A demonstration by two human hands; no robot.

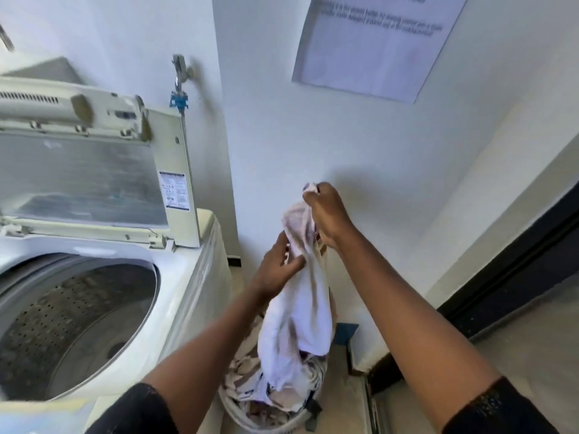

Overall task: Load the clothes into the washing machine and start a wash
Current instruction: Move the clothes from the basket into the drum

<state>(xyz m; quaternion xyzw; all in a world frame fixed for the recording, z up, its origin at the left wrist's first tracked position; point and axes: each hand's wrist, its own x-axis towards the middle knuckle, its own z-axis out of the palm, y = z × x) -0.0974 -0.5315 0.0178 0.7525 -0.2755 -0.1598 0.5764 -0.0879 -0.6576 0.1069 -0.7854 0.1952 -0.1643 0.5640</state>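
A white top-loading washing machine (191, 286) stands at the left with its lid (94, 173) raised; the perforated steel drum (72, 324) looks empty. To its right on the floor sits a laundry basket (250, 416) holding several patterned clothes (247, 371). A white garment (300, 308) hangs above the basket, its lower end still among the clothes. My right hand (329, 214) is shut on the garment's top end, held high. My left hand (279, 264) grips the garment lower down on its left side.
A white wall is right behind the basket, with a printed paper notice (372, 42) taped high up. A water tap with a blue fitting (180, 86) sticks out of the wall behind the machine. A dark door frame (517, 261) runs along the right.
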